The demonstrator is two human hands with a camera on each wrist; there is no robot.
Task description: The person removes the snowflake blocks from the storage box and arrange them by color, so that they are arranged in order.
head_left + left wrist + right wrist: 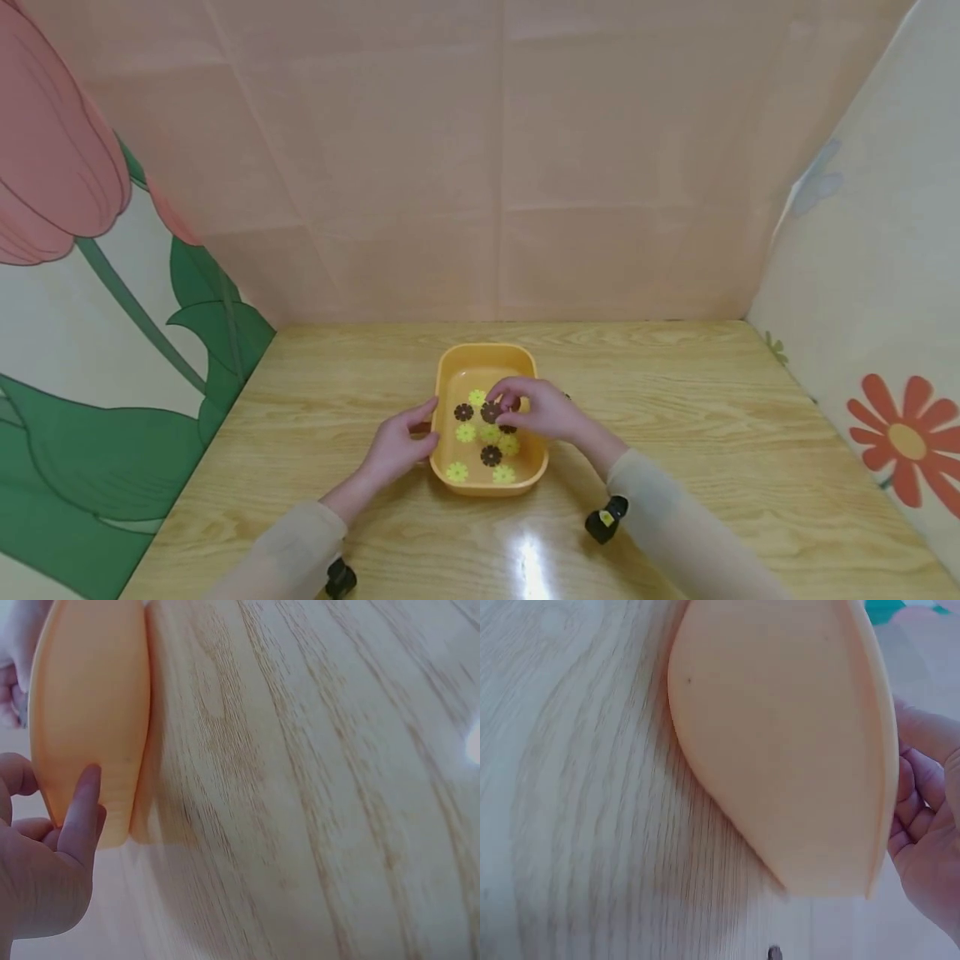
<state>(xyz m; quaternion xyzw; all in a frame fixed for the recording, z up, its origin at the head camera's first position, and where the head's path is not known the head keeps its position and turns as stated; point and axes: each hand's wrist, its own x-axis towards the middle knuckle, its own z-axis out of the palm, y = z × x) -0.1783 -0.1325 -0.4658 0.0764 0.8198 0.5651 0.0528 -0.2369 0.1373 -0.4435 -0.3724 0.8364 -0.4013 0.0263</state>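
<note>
A yellow-orange rectangular tray (491, 490) with rounded corners sits on the wooden table. Flat flower-shaped pieces lie scattered inside it, several yellow (465, 432) and several dark brown (491, 456). My left hand (397, 442) holds the tray's left side, the thumb at the rim and fingers against the outer wall, as the left wrist view shows. Over the tray's right half, my right hand (543, 408) pinches a dark brown flower piece (491, 412) between thumb and forefinger. In the right wrist view the tray wall (780, 735) hides the fingertips.
A pink sheet (495, 167) closes off the back of the table. Flower-printed panels stand at the left (97, 350) and right (862, 275). A small dark thing (775, 952) lies on the table to the tray's right, its kind unclear.
</note>
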